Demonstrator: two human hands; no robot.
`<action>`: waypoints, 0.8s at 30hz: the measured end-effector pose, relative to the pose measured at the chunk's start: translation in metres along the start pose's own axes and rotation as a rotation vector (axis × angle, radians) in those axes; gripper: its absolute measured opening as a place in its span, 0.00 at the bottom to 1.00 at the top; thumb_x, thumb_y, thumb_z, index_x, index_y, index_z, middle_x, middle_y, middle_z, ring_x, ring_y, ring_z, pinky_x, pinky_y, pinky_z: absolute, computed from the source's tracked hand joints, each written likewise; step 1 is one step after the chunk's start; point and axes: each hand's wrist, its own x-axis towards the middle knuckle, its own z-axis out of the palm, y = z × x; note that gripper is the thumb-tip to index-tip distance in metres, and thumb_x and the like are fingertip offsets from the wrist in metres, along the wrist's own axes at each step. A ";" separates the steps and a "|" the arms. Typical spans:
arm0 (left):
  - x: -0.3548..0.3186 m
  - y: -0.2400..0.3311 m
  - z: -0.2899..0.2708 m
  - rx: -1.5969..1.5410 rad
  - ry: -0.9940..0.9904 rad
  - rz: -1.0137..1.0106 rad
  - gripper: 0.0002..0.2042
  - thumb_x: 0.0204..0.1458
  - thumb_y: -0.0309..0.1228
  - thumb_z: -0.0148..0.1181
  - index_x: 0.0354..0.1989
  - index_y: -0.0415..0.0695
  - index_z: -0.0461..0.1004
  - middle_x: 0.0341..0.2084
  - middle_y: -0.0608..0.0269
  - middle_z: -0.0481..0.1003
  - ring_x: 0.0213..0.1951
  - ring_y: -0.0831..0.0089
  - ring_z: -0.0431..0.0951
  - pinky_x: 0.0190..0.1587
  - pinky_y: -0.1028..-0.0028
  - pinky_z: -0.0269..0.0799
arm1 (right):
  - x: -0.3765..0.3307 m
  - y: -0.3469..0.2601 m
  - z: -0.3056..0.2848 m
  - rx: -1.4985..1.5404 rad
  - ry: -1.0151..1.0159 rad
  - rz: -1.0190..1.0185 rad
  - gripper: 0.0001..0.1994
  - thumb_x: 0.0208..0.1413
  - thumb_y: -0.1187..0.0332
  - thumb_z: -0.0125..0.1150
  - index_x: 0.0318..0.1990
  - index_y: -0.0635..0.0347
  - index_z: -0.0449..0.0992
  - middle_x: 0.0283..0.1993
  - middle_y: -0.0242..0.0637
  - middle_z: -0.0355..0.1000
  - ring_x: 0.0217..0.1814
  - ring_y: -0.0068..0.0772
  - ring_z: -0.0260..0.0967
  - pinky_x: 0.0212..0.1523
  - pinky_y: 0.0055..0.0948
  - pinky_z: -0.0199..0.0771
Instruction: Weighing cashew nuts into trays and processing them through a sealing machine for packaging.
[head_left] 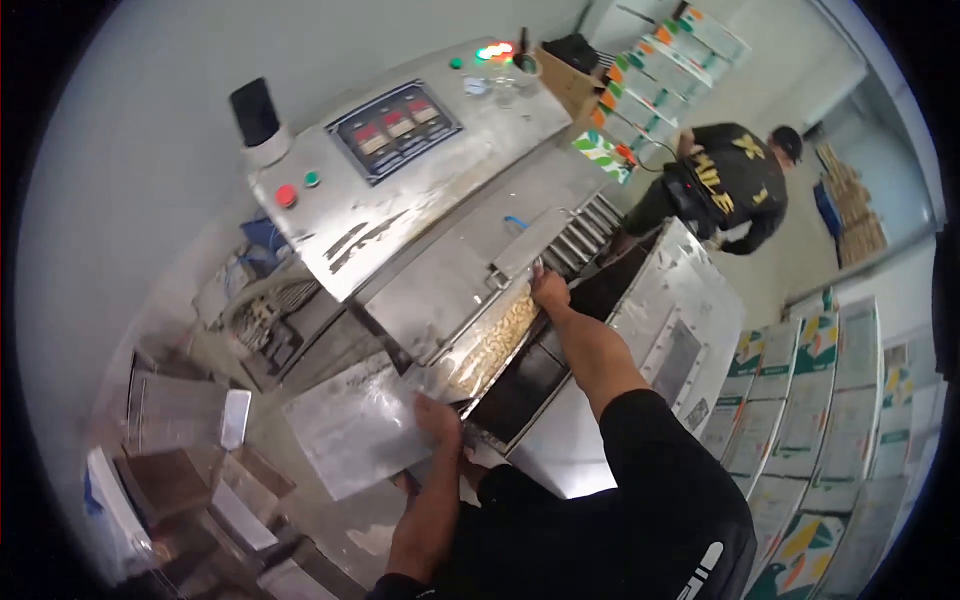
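Note:
A clear plastic bag of pale, cashew-like nuts (495,345) lies lengthwise along the front edge of a steel machine (440,290), above a dark open chamber. My right hand (550,292) is closed at the bag's far end, beside a row of metal rollers (585,238). At the near end, my left hand (437,422) grips the loose clear plastic, its fingers partly hidden. Just left of that hand a flat steel plate (345,425) sticks out from the machine.
The machine's panel carries a red button (286,196) and lit lamps (495,50). A hinged steel cover (680,330) stands right of the chamber. Stacked printed cartons (800,420) line the right side. Open boxes (240,500) sit lower left. Another person (725,180) bends over farther back.

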 end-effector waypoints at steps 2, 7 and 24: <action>-0.021 0.047 0.046 -0.061 -0.061 0.006 0.26 0.68 0.41 0.36 0.42 0.25 0.73 0.40 0.25 0.73 0.43 0.32 0.72 0.47 0.49 0.66 | 0.059 0.045 -0.021 -0.031 0.164 0.013 0.30 0.66 0.41 0.35 0.51 0.53 0.78 0.48 0.59 0.75 0.54 0.65 0.71 0.54 0.55 0.70; -0.010 0.063 0.099 -0.187 -0.098 0.173 0.23 0.64 0.37 0.41 0.44 0.23 0.74 0.44 0.24 0.73 0.48 0.31 0.72 0.53 0.47 0.65 | 0.117 0.069 -0.027 -0.040 0.128 -0.071 0.30 0.67 0.44 0.32 0.48 0.57 0.78 0.46 0.62 0.75 0.54 0.67 0.70 0.56 0.56 0.67; 0.001 0.027 0.065 -0.341 -0.291 0.177 0.16 0.65 0.42 0.53 0.42 0.37 0.69 0.35 0.64 0.69 0.36 0.74 0.67 0.40 0.72 0.67 | 0.163 0.047 -0.031 0.678 0.149 0.112 0.25 0.57 0.54 0.45 0.50 0.69 0.75 0.58 0.65 0.68 0.60 0.63 0.68 0.60 0.47 0.64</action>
